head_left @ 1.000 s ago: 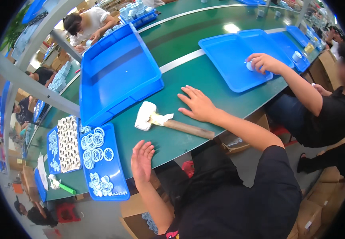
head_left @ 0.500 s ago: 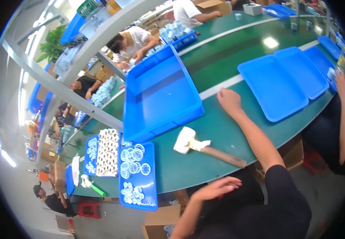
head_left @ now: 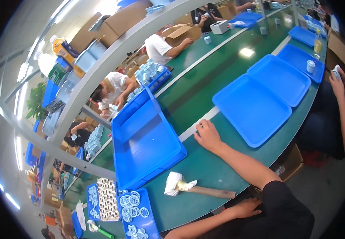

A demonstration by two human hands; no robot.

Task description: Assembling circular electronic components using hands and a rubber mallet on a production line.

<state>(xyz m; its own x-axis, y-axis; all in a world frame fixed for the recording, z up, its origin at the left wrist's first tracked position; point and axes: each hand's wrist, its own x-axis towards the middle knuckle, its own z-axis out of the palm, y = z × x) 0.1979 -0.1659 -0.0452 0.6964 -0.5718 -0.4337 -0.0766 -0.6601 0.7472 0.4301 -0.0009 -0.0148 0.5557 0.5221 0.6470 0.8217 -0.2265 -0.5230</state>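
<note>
Near my left hand (head_left: 247,208), open at the table edge, lies the mallet (head_left: 198,188), handle pointing right; my right hand (head_left: 208,136) rests empty, farther.

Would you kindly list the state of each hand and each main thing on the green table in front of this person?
right hand: empty, resting on the table by the bin
left hand: empty, at the table's near edge
mallet: lying flat, head wrapped in white cloth, untouched
deep blue bin: almost empty
shallow blue tray: holds white rings
flat blue tray: empty
</note>
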